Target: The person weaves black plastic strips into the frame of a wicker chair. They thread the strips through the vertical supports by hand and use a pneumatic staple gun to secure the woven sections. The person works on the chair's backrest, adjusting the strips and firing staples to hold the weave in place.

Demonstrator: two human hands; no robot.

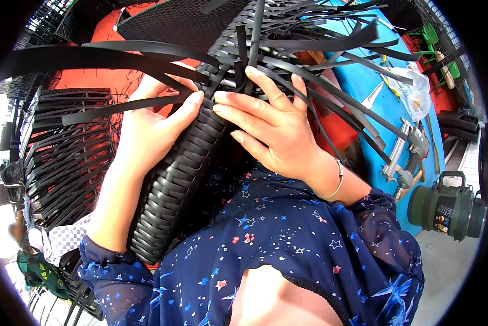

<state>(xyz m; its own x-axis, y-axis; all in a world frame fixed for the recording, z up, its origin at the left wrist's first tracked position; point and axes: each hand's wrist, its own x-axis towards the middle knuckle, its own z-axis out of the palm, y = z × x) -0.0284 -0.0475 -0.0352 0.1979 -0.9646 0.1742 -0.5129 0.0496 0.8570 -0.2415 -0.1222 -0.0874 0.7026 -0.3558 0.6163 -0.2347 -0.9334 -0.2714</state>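
woven piece [181, 168]: black throughout, grey sheen along the raised bands; pattern a tight over-under weave. loose strips [111, 103]: matt black, paler grey where light strikes. surface beneath, upper left [81, 79]: bright red-orange. slatted stack at left [64, 157]: black. bench [363, 81]: vivid blue. blouse [282, 228]: navy ground, scattered stars, some white outlines, others solid blue or red; black trim at neckline. checked cloth [64, 242]: white and grey squares. folded fabric, lower left [40, 274]: dark green. metal tool [417, 144]: silver and grey. drum-shaped device [436, 209]: dark green, black end. floor [445, 271]: grey.
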